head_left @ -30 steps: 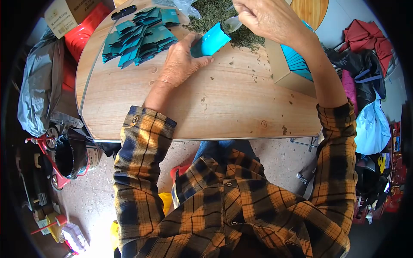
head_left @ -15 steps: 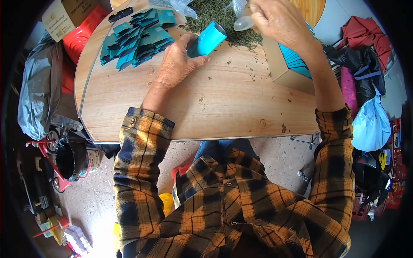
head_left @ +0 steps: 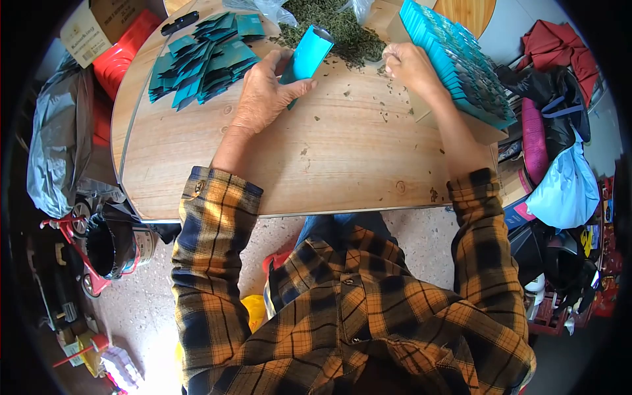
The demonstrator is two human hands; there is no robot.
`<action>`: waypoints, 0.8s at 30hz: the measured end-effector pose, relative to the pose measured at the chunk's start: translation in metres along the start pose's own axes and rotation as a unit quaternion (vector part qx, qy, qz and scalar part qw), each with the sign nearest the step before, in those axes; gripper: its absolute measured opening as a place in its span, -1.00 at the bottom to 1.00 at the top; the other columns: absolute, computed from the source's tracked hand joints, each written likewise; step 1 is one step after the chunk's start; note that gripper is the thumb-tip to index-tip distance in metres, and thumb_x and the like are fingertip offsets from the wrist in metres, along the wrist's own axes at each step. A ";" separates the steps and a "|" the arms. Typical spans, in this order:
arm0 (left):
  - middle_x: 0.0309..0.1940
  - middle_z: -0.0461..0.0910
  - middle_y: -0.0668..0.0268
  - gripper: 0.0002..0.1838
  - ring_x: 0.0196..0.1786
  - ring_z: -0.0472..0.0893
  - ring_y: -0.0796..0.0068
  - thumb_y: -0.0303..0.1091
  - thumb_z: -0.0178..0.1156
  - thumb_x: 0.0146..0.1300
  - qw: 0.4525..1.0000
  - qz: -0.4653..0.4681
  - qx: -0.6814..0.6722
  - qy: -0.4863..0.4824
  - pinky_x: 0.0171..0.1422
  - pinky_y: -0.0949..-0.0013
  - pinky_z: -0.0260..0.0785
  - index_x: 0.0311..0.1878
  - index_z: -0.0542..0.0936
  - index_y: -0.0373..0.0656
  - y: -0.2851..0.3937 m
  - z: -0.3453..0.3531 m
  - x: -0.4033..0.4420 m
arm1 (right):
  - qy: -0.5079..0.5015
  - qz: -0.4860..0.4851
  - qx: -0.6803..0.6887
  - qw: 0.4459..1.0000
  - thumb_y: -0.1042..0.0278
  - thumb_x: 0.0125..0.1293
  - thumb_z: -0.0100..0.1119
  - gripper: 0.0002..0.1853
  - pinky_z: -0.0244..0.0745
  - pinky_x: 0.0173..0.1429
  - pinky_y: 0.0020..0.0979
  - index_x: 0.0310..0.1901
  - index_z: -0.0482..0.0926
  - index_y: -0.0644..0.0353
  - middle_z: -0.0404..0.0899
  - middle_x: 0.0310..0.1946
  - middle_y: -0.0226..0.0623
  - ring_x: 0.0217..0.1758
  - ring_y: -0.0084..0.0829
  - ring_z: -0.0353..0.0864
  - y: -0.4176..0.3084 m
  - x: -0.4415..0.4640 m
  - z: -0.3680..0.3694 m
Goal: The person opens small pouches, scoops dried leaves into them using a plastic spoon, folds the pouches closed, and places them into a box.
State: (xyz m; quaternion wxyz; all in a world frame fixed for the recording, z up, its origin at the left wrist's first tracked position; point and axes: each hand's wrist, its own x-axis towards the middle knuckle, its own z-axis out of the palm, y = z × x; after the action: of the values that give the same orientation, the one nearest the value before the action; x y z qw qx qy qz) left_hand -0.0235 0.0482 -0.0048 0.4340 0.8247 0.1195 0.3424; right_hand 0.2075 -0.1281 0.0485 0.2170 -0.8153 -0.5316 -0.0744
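Note:
My left hand (head_left: 262, 92) holds a teal foil pouch (head_left: 308, 56) upright and slightly tilted, its mouth open at the top. Thumb and fingers grip the pouch from either side. My right hand (head_left: 409, 68) is closed at the right edge of a heap of dried green leaves (head_left: 332, 26). It grips a clear plastic spoon (head_left: 381, 67), mostly hidden by the fingers and the leaves. To the left of my left hand lies a loose pile of flat teal pouches (head_left: 207, 59).
A cardboard box (head_left: 421, 108) packed with rows of teal pouches (head_left: 454, 56) stands just right of my right hand. A black tool (head_left: 180, 23) lies at the table's far left. Leaf crumbs dot the wooden table (head_left: 316, 171). Clear plastic bags (head_left: 270, 10) lie at the back.
My right hand has come down with the spoon from above the box to the heap's edge, uncovering the pouches in the box. My left hand and its pouch have shifted slightly left.

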 end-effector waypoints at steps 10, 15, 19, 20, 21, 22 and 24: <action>-0.09 0.63 -0.02 -0.30 0.01 0.63 0.16 -0.11 0.52 -0.08 1.000 0.008 0.010 0.014 0.12 0.20 0.46 0.07 0.51 -0.33 0.003 0.001 -0.001 | 0.154 -0.010 0.074 0.985 0.46 0.35 0.12 -0.81 0.57 -0.24 -0.50 -0.08 0.60 0.36 0.69 -0.35 -0.19 -0.35 -0.51 0.68 -0.006 -0.018 0.006; -0.09 0.63 -0.03 -0.31 0.01 0.63 0.17 -0.13 0.52 -0.07 1.000 0.001 0.005 0.009 0.10 0.21 0.46 0.08 0.50 -0.32 0.003 0.000 -0.002 | 0.158 -0.087 0.185 0.966 0.47 0.40 0.08 -0.80 0.53 -0.09 -0.57 -0.06 0.60 0.38 0.68 -0.30 -0.33 -0.26 -0.59 0.63 -0.039 -0.024 -0.034; -0.09 0.62 -0.03 -0.31 0.02 0.62 0.17 -0.15 0.52 -0.07 1.000 0.000 0.006 0.011 0.10 0.21 0.45 0.08 0.50 -0.32 0.004 0.000 -0.002 | 0.124 -0.101 0.196 0.968 0.46 0.40 0.08 -0.80 0.52 -0.07 -0.57 -0.07 0.59 0.38 0.66 -0.31 -0.34 -0.25 -0.60 0.62 -0.067 -0.032 -0.063; -0.08 0.62 -0.04 -0.32 0.02 0.62 0.16 -0.17 0.52 -0.07 1.000 0.008 0.012 0.008 0.10 0.21 0.45 0.09 0.49 -0.32 0.005 0.000 -0.003 | 0.100 -0.101 0.181 0.973 0.47 0.39 0.08 -0.81 0.53 -0.07 -0.58 -0.08 0.60 0.38 0.66 -0.32 -0.35 -0.25 -0.61 0.62 -0.072 -0.033 -0.068; -0.08 0.62 -0.04 -0.32 0.03 0.62 0.15 -0.18 0.52 -0.07 1.000 0.015 0.018 0.006 0.11 0.21 0.45 0.09 0.49 -0.32 0.006 0.000 -0.003 | 0.076 -0.101 0.165 0.978 0.48 0.39 0.09 -0.82 0.53 -0.06 -0.58 -0.09 0.60 0.37 0.65 -0.34 -0.36 -0.25 -0.61 0.62 -0.075 -0.033 -0.071; -0.08 0.62 -0.04 -0.32 0.03 0.62 0.15 -0.18 0.52 -0.07 1.000 0.015 0.018 0.006 0.11 0.21 0.45 0.09 0.49 -0.32 0.007 0.000 -0.003 | 0.076 -0.101 0.165 0.978 0.48 0.39 0.09 -0.82 0.53 -0.06 -0.58 -0.09 0.60 0.37 0.65 -0.34 -0.36 -0.25 -0.61 0.62 -0.076 -0.032 -0.074; -0.06 0.61 -0.07 -0.33 0.05 0.61 0.09 -0.23 0.51 -0.07 1.000 0.017 0.007 0.004 0.13 0.20 0.44 0.09 0.49 -0.33 0.009 0.000 -0.003 | 0.015 -0.123 0.100 0.987 0.47 0.36 0.11 -0.84 0.51 -0.10 -0.58 -0.12 0.60 0.34 0.65 -0.36 -0.38 -0.28 -0.63 0.59 -0.077 -0.029 -0.077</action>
State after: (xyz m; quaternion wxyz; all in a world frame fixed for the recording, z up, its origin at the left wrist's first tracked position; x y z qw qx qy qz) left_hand -0.0271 0.0415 0.0007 0.4218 0.8284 0.1092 0.3520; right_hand 0.1345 -0.1593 0.1284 0.2944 -0.7165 -0.6296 -0.0599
